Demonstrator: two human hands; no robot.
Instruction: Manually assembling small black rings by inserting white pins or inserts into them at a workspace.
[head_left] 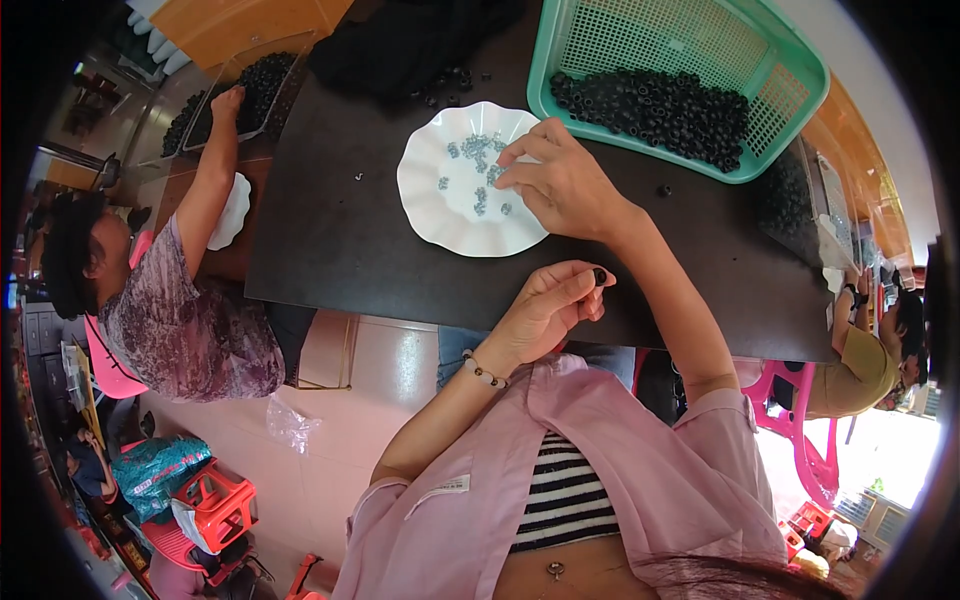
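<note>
My left hand (556,308) is closed near the table's front edge, pinching a small black ring-shaped part (600,276) between thumb and fingers. Over the right side of a white scalloped plate (425,215) hangs my right hand (565,185), its fingertips bent together among the small clear pieces. Whether a piece is between those fingertips is too small to make out. Several little clumps of clear, bluish pieces (481,150) lie on the plate. Beyond my right hand, a green plastic basket (545,75) holds a heap of black ring-shaped parts (655,110).
Black cloth (400,50) and a few loose black parts lie at the table's far side. A clear bin (815,210) stands at right. At left, a co-worker (190,310) reaches into another bin of black parts (265,85). Another person (860,370) sits at far right.
</note>
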